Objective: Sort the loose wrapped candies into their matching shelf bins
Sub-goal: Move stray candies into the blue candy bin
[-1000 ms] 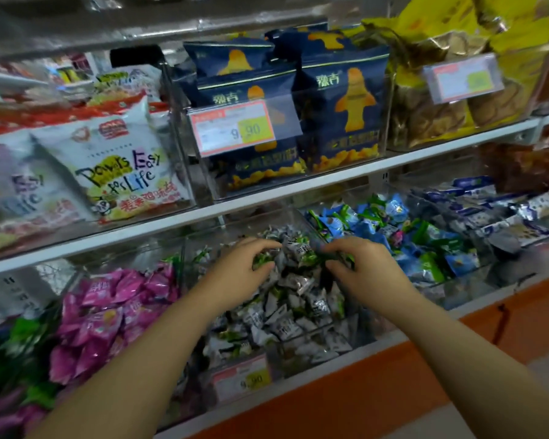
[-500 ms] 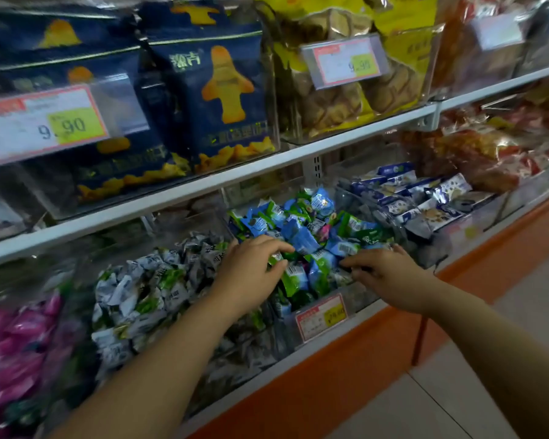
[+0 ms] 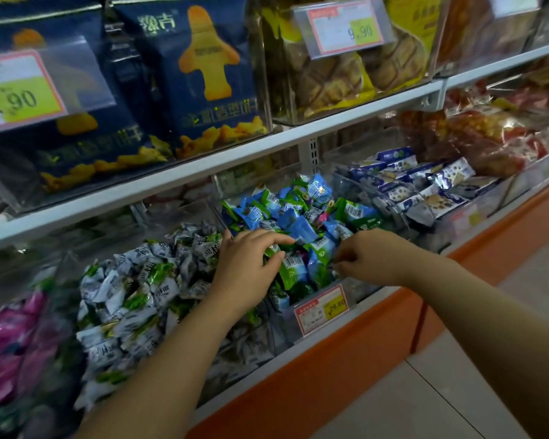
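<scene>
Midway: left hand (image 3: pixel 248 267), grip wide, rests on blue-green candies (image 3: pixel 298 223) in the bin (image 3: pixel 362 288) at 12 o'clock; right hand (image 3: pixel 371 258), grip narrow, seemingly pinches one. Mixed wrappers remain; sorting judged unfinished.

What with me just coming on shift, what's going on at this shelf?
A person at a shop shelf has both hands among the blue and green candies. The left hand lies over them, beside the grey-white candies. The right hand has its fingers curled near the front, above the price tag. Whether either hand actually holds a piece cannot be told.
</scene>
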